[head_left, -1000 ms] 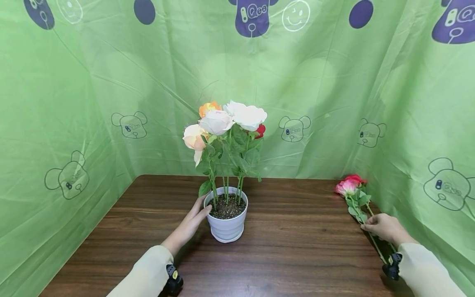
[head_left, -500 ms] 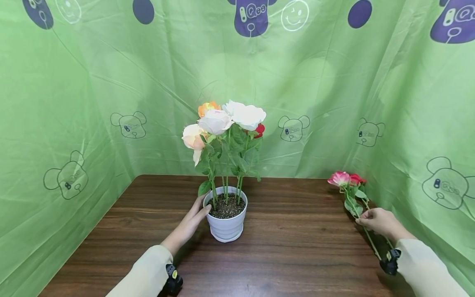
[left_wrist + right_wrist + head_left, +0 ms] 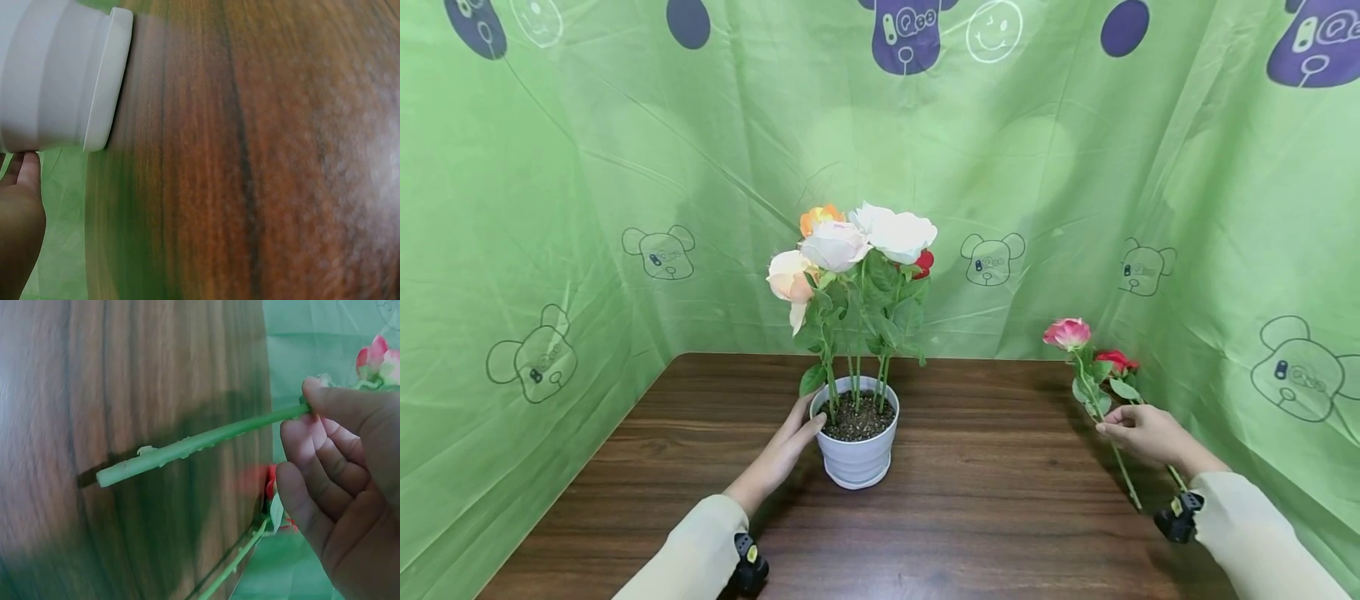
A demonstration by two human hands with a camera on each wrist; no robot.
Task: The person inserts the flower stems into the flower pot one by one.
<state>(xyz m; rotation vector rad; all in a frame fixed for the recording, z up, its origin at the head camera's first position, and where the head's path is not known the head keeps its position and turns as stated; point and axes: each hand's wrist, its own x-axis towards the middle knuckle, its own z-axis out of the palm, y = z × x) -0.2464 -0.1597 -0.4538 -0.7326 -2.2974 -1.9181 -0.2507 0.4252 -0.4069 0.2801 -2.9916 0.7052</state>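
Observation:
A white flower pot (image 3: 857, 454) full of dark soil holds several roses on tall green stems, with white, peach, orange and red blooms (image 3: 904, 237). My left hand (image 3: 784, 450) rests against the pot's left side near the rim, thumb toward me and fingers partly hidden behind it. In the left wrist view, straight fingers touch the pot's wall (image 3: 50, 75). My right hand (image 3: 1142, 433) pinches a pink rose (image 3: 1067, 334) by its stem (image 3: 200, 442) between thumb and fingertips. Its lower stem end is raised off the table. Below that hand lies a red rose (image 3: 1116, 361).
The brown wooden table (image 3: 985, 500) is walled by a green printed cloth (image 3: 1037, 167) at the back and sides. The red rose's stem (image 3: 234, 565) lies along the table's right edge.
My right hand has lifted the pink rose off the table and moved it left, apart from the red rose. The left hand and the pot have stayed in place.

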